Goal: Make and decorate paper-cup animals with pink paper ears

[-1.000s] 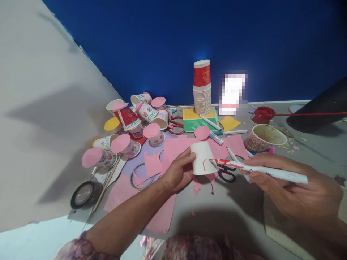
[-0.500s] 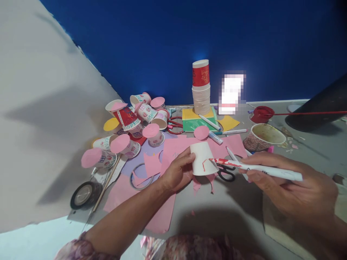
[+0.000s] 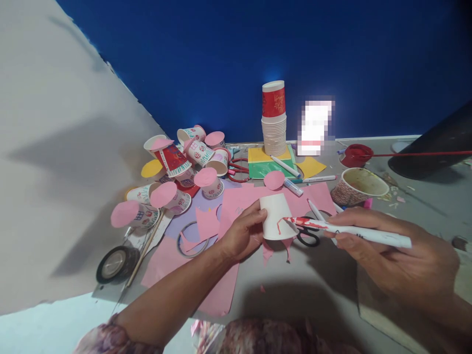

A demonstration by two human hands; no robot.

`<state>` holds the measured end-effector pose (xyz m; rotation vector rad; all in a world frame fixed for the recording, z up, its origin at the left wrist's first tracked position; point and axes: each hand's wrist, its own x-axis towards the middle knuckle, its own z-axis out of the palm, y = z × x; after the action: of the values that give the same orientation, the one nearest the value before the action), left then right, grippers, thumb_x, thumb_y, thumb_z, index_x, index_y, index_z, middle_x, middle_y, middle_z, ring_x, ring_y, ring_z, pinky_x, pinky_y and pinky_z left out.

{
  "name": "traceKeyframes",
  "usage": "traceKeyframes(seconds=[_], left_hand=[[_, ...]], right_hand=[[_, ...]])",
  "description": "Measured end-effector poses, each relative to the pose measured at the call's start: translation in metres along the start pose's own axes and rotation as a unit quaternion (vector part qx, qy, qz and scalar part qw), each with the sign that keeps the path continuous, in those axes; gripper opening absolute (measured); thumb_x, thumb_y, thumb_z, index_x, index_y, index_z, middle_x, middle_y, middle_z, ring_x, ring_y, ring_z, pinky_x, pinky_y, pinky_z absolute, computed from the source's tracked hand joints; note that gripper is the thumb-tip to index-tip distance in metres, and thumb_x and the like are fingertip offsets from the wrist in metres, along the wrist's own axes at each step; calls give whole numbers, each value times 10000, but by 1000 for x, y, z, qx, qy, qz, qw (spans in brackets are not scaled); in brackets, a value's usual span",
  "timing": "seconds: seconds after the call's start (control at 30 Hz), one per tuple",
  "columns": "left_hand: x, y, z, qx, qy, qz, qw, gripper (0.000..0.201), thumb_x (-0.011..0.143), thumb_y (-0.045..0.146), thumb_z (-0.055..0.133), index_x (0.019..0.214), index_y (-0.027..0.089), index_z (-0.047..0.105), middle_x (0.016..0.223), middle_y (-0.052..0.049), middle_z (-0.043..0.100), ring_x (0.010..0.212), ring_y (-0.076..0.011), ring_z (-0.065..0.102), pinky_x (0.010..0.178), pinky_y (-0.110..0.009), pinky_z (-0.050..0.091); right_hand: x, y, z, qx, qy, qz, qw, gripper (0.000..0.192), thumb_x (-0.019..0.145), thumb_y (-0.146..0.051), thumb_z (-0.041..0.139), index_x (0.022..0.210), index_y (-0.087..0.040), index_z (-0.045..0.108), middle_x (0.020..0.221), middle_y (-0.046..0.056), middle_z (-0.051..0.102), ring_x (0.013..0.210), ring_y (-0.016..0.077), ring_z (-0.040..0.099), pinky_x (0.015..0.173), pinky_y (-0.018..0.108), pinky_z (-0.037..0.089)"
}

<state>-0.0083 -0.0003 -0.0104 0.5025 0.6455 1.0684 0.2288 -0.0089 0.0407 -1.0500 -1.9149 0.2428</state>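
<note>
A plain white paper cup [image 3: 273, 211], its wide rim facing down, is gripped from the left by my left hand [image 3: 245, 231]. Part of that hand is hidden behind the cup. My right hand [image 3: 405, 255] holds a white marker [image 3: 368, 235] with red smears toward its tip. The tip meets the cup's side at a short, bent red line. Pink paper [image 3: 221, 290] lies under and around my left hand. Black-handled scissors [image 3: 309, 235] rest on the table just behind the marker.
Several decorated cups with pink paper discs [image 3: 208, 184] crowd the left. A cup stack [image 3: 275, 132] stands on a green-yellow box [image 3: 271, 169]. At right are a patterned paper bowl [image 3: 359, 187] and a black cylinder [image 3: 435, 142]. Black tape [image 3: 116, 265] lies front left.
The cup has shifted very slightly to the right in my left hand. Both hands keep their grips, and the marker tip stays at the red line.
</note>
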Motion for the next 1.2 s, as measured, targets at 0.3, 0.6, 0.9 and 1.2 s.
traceKeyframes(seconds=[0.3, 0.6, 0.9, 1.2], left_hand=[[1, 0, -1, -24, 20, 3, 1000, 428, 720, 307, 893, 1089, 130, 769, 952, -72, 754, 860, -204, 696, 809, -315, 573], [0, 0, 0, -14, 12, 2, 1000, 435, 741, 307, 871, 1124, 131, 762, 930, -73, 750, 834, -204, 683, 766, -303, 558], [1, -1, -3, -41, 15, 1, 999, 399, 762, 267, 836, 1126, 131, 750, 975, -82, 762, 887, -218, 701, 852, -330, 547], [0, 0, -1, -29, 8, -2, 1000, 414, 773, 278, 813, 1149, 123, 737, 956, -81, 754, 883, -224, 690, 839, -330, 530]], right_hand=[[-2, 7, -3, -15, 5, 14, 1000, 78, 940, -392, 699, 989, -379, 759, 847, -97, 835, 639, 139, 773, 672, 196, 628], [-2, 2, -2, -4, 1, 24, 1000, 91, 930, -350, 705, 989, -392, 759, 870, -100, 838, 671, 144, 782, 664, 201, 627], [0, 4, -6, -25, 13, 14, 1000, 85, 921, -336, 708, 957, -376, 773, 692, -96, 782, 496, 138, 700, 588, 214, 613], [-1, 4, -4, -19, 20, 18, 999, 83, 928, -328, 700, 958, -364, 769, 722, -93, 791, 510, 132, 699, 611, 209, 612]])
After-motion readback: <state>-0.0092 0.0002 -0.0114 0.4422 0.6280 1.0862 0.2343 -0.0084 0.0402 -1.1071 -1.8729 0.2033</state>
